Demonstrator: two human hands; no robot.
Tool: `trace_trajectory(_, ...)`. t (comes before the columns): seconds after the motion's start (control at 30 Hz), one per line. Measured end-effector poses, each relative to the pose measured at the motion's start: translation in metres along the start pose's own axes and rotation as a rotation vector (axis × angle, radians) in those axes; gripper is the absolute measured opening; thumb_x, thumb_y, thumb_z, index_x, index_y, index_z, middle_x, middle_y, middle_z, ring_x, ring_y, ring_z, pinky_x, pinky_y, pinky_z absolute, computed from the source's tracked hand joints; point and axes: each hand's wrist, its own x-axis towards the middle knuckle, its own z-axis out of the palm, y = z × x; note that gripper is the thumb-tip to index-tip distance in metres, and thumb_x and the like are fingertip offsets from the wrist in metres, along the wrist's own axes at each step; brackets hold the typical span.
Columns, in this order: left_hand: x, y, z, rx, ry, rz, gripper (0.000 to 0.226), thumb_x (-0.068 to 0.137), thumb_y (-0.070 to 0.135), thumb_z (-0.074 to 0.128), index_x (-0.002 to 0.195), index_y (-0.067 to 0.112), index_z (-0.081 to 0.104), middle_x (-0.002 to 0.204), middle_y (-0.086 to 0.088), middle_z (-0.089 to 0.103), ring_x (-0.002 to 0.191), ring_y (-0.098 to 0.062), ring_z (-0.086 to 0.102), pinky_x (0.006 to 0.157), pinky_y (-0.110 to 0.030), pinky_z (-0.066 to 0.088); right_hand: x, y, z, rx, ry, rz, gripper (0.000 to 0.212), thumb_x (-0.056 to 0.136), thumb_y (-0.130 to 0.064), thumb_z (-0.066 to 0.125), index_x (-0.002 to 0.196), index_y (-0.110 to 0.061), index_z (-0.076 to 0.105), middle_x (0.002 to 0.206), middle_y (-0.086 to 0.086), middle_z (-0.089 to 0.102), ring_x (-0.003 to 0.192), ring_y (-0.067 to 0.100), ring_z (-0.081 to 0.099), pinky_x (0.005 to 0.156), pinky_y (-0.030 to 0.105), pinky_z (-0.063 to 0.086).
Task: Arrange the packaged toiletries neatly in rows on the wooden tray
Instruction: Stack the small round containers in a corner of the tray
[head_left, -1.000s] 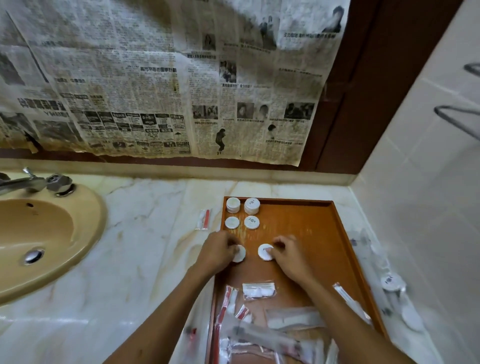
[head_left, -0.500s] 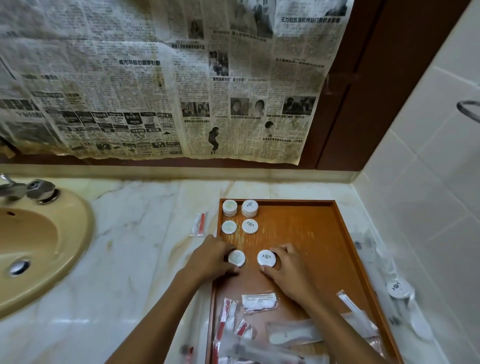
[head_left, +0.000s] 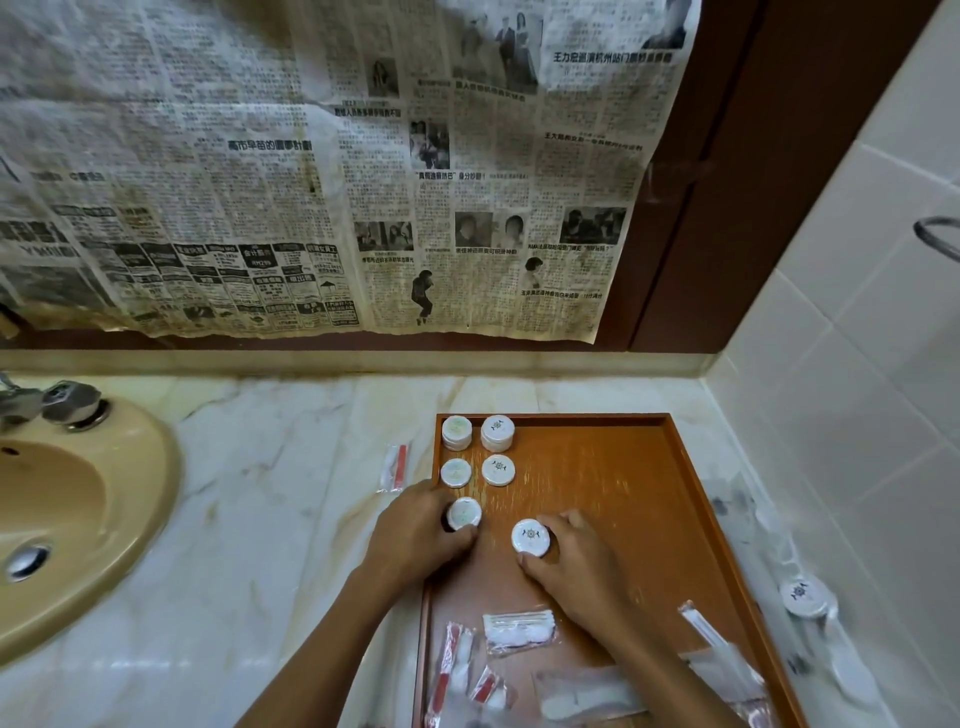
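Here, the left hand (head_left: 415, 535) curls its thumb and fingers around a round white packet (head_left: 464, 513) near the left wall of the wooden tray (head_left: 691, 499), gripping it by the edge. The right hand (head_left: 576, 564) pinches a second round packet (head_left: 530, 537) between thumb and fingers, a little nearer the tray's middle and slightly closer to the person than the first. Both packets lie flat, printed face up.

Toward the tray's far left corner, four more white rounds stand in two short rows: a stacked pair (head_left: 477, 432) at the far wall, then two single discs (head_left: 477, 471) just in front of them. The two held packets line up roughly behind these.

At the tray's near end lie loose clear sachets (head_left: 519, 631), some with red contents, overlapping in no order. On the marble surface (head_left: 270, 519), one red-and-clear sachet (head_left: 395, 466) lies just outside the tray's left wall, and another round packet (head_left: 802, 597) lies beyond its right wall.
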Motion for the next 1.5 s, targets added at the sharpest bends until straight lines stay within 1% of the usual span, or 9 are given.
trace_trajectory(0.27,0.025,-0.007,-0.005,0.088,0.092,-0.083,0.03,0.078,0.056,0.06,0.071,0.029,0.051,0.076,0.009,0.048,0.068,-0.009,0.049,0.05,-0.02,0.028,0.021,-0.004,-0.002,-0.017,0.004,-0.022,0.054,0.07,-0.061,0.062,0.117,-0.036,0.062,0.106,-0.017,0.054,0.088,0.006,0.053,0.067,0.021,0.041)
trace_trajectory(0.37,0.031,-0.008,-0.003,0.155,0.085,-0.045,0.036,0.074,0.063,0.06,0.067,0.03,0.048,0.074,0.01,0.046,0.071,-0.008,0.046,0.071,-0.029,0.045,0.031,-0.006,-0.003,-0.023,-0.009,-0.032,0.053,0.068,-0.062,0.06,0.114,-0.035,0.062,0.099,-0.019,0.049,0.083,0.006,0.053,0.065,0.023,0.043)
trace_trajectory(0.47,0.031,-0.011,0.002,0.204,0.022,-0.035,0.047,0.071,0.07,0.06,0.065,0.024,0.059,0.078,0.007,0.052,0.072,-0.007,0.046,0.082,-0.035,0.046,0.036,-0.005,-0.002,-0.021,-0.015,-0.045,0.054,0.067,-0.064,0.059,0.112,-0.036,0.062,0.096,-0.02,0.047,0.083,0.005,0.053,0.067,0.025,0.045)
trace_trajectory(0.6,0.042,-0.017,-0.005,0.235,0.057,-0.053,0.022,0.091,0.036,0.052,0.1,0.026,0.07,0.091,0.0,0.056,0.092,-0.018,0.054,0.071,-0.035,0.05,0.037,-0.001,0.0,0.036,-0.008,-0.055,0.056,0.065,-0.064,0.06,0.115,-0.037,0.062,0.099,-0.021,0.049,0.086,0.003,0.054,0.071,0.023,0.047)
trace_trajectory(0.73,0.063,-0.013,-0.02,0.409,-0.146,0.024,0.042,0.084,0.019,0.057,0.123,0.034,0.056,0.106,-0.005,0.053,0.103,-0.026,0.051,0.07,-0.036,0.05,0.037,0.001,-0.001,0.068,-0.014,-0.06,0.055,0.066,-0.061,0.064,0.115,-0.036,0.063,0.099,-0.022,0.05,0.088,0.002,0.054,0.073,0.022,0.046)
trace_trajectory(1.0,0.086,-0.005,-0.014,0.481,-0.281,-0.025,0.032,0.085,0.02,0.059,0.118,0.019,0.061,0.117,-0.005,0.064,0.104,-0.025,0.06,0.081,-0.036,0.055,0.036,0.003,-0.004,0.114,-0.014,-0.051,0.052,0.069,-0.056,0.071,0.116,-0.035,0.064,0.095,-0.021,0.049,0.089,0.002,0.053,0.074,0.022,0.046)
trace_trajectory(1.17,0.086,-0.005,-0.018,0.461,-0.257,-0.049,0.034,0.076,0.041,0.074,0.098,0.016,0.065,0.103,-0.004,0.065,0.091,-0.021,0.061,0.067,-0.029,0.048,0.035,0.004,-0.005,0.14,-0.007,-0.041,0.052,0.069,-0.053,0.073,0.116,-0.034,0.065,0.094,-0.019,0.05,0.089,0.003,0.054,0.077,0.023,0.046)
trace_trajectory(1.4,0.086,-0.007,-0.019,0.396,-0.311,0.042,0.04,0.085,0.024,0.064,0.124,0.027,0.056,0.125,-0.003,0.06,0.111,-0.023,0.057,0.084,-0.033,0.053,0.035,0.004,-0.004,0.15,0.001,-0.034,0.052,0.069,-0.052,0.074,0.116,-0.032,0.066,0.096,-0.017,0.053,0.09,0.004,0.055,0.08,0.028,0.049)
trace_trajectory(1.5,0.088,-0.004,-0.016,0.399,-0.291,0.03,0.035,0.086,0.024,0.065,0.12,0.025,0.062,0.124,-0.003,0.062,0.11,-0.022,0.058,0.086,-0.033,0.053,0.034,0.003,-0.004,0.155,0.006,-0.037,0.052,0.069,-0.051,0.074,0.117,-0.032,0.066,0.096,-0.017,0.053,0.09,0.004,0.055,0.08,0.027,0.049)
